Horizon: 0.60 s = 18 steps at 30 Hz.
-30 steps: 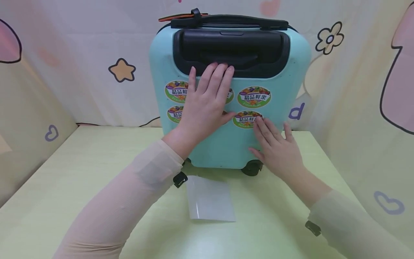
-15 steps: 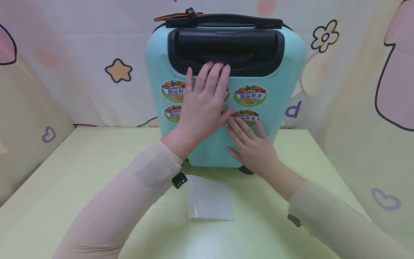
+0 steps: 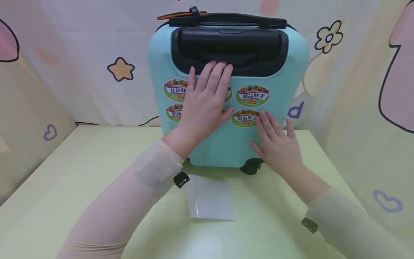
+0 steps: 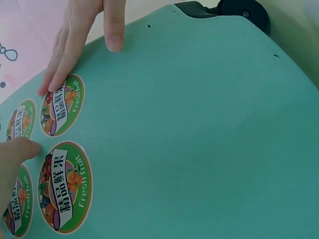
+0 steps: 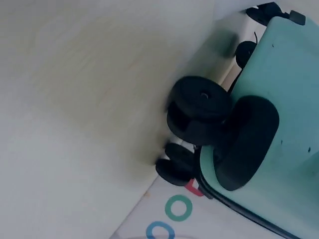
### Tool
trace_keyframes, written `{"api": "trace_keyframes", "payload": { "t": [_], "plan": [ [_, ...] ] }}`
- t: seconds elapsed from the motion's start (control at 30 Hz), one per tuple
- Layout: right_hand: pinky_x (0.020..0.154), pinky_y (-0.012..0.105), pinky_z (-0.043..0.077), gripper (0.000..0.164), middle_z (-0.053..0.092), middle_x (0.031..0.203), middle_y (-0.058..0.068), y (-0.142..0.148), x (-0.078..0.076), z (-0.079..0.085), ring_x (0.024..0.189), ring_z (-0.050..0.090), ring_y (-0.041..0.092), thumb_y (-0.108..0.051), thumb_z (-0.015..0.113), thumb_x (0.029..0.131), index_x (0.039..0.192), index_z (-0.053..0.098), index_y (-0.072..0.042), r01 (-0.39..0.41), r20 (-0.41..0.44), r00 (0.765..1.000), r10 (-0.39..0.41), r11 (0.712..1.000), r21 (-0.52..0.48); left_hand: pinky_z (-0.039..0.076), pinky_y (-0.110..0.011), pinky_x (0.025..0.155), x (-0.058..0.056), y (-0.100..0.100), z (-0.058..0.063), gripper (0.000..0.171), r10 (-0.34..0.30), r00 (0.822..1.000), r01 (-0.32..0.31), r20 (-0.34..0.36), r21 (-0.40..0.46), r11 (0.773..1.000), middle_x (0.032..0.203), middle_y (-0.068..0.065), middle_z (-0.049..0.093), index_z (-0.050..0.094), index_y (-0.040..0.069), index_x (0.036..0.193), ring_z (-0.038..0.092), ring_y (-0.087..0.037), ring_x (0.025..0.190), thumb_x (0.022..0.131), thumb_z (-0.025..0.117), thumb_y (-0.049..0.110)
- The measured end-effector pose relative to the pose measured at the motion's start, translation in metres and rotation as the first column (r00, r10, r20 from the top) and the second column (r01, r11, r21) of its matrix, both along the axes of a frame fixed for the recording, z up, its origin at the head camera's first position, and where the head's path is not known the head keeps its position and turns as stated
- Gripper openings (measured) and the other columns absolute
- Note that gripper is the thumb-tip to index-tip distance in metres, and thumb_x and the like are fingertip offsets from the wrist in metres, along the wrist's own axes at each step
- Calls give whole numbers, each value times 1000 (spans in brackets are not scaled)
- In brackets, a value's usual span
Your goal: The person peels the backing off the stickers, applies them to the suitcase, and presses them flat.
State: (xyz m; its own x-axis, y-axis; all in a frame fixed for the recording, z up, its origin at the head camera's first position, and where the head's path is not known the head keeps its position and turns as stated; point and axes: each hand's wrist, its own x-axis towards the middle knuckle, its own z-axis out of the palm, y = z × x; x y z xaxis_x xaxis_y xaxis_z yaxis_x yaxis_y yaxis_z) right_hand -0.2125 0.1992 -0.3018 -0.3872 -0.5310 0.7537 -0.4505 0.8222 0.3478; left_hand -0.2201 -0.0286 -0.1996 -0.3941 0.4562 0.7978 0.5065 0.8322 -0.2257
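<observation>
A light teal suitcase [image 3: 220, 147] stands upright on its wheels, its black pull handle recess [image 3: 229, 50] facing me. Oval fruit stickers [image 3: 252, 95] sit in two rows on its shell. My left hand [image 3: 203, 100] lies with straight fingers against the shell, fingertips at the recess's lower edge, covering much of the middle stickers. Straight fingers of my right hand [image 3: 279, 147] rest at the right edge of the lower right sticker [image 3: 244, 118]. In the left wrist view, the right hand's fingers [image 4: 70, 55] press at that sticker's end, with the left thumb [image 4: 25, 148] nearby.
A translucent sheet [image 3: 211, 199] lies on the pale table [image 3: 136, 223] in front of the suitcase. Black wheels [image 5: 199, 109] support the case near the table's back edge. A patterned cloth backdrop [image 3: 81, 72] hangs behind and at both sides.
My right hand slid left over the lower right sticker, then back right to its edge. My left hand stays in place on the suitcase.
</observation>
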Motion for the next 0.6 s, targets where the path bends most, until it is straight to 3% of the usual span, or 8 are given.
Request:
{"api": "trace_keyframes", "payload": {
  "t": [0.13, 0.33, 0.5, 0.6],
  "plan": [
    [108, 55, 12, 63, 8, 156, 2, -6, 2, 0, 141, 11, 20, -46, 24, 100, 145, 28, -2, -41, 9, 999, 41, 998, 50, 1, -50, 110, 0, 2, 0, 79, -2, 1000, 2, -2, 7, 1000, 141, -15, 35, 34, 3, 142, 23, -30, 133, 82, 64, 45],
    [107, 55, 17, 58, 25, 151, 9, -37, -2, 4, 137, 25, 25, -42, 26, 101, 142, 35, -1, -133, -35, 990, 140, 980, 145, 0, -50, 110, 1, 2, 0, 70, -3, 1000, 3, -3, 12, 1000, 141, -15, 36, 34, 3, 141, 23, -30, 133, 86, 59, 37],
    [107, 55, 19, 61, 33, 147, 13, -35, -6, 9, 136, 28, 26, -43, 27, 101, 141, 36, 1, -118, -44, 991, 124, 986, 117, 1, -49, 110, 1, 3, 0, 70, 6, 1000, -6, 3, 10, 1000, 142, -15, 35, 34, 3, 142, 23, -30, 133, 86, 59, 38],
    [107, 54, 18, 63, 30, 148, 13, -25, -5, 10, 137, 26, 25, -45, 26, 100, 140, 36, 3, -78, -41, 996, 81, 994, 76, 3, -49, 110, 1, 2, 0, 71, 16, 1000, -16, -8, 5, 1000, 142, -14, 36, 34, 4, 141, 24, -29, 133, 86, 60, 40]
  ]
}}
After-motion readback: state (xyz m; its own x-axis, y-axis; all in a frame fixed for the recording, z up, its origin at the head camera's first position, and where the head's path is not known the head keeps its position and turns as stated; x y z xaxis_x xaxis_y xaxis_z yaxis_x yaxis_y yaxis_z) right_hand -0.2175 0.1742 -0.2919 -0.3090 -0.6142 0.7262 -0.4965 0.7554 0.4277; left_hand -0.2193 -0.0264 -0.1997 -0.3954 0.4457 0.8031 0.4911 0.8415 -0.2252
